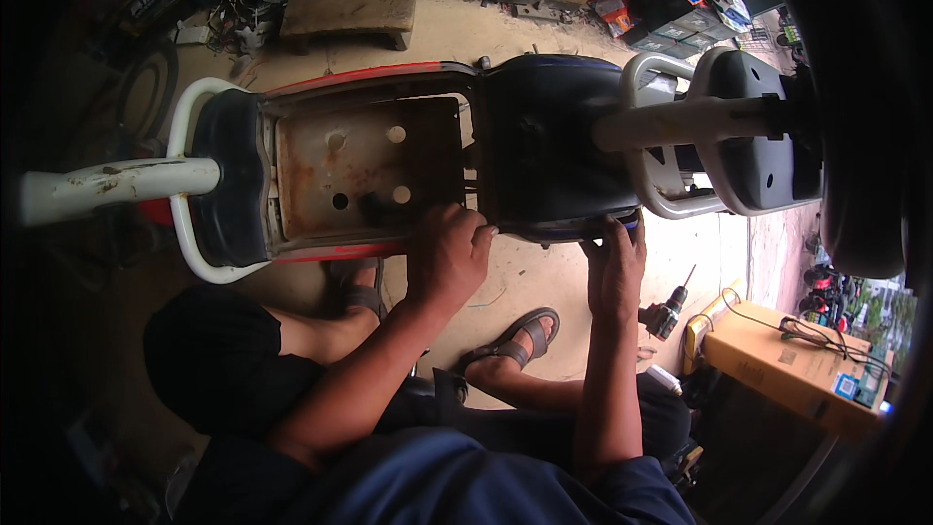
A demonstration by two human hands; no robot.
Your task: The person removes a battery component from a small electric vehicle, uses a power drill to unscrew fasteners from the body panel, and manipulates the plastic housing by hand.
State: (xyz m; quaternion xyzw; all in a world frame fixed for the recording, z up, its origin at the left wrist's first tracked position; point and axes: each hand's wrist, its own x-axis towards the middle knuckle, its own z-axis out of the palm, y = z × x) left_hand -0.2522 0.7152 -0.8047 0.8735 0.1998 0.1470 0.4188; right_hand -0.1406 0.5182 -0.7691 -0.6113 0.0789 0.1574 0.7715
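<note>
An electric scooter with its body open stands across the view. Its rusty metal compartment (pixel 364 160) has round holes in the floor. Right of that lies a black seat (pixel 549 141), whose near edge shows a thin blue strip. My left hand (pixel 447 258) is closed over the compartment's near right corner, fingers curled on the rim and their tips partly hidden. My right hand (pixel 617 267) grips the near right edge of the seat, thumb and fingers bent around it. Whatever lies under its fingertips cannot be seen.
White tube rails (pixel 185 175) rise at the scooter's left end, more (pixel 671 204) at the right. A cordless drill (pixel 666 313) is right of my right forearm, near a cardboard box (pixel 777 360) with a cable on top. A wooden stool (pixel 350 8) stands beyond the scooter.
</note>
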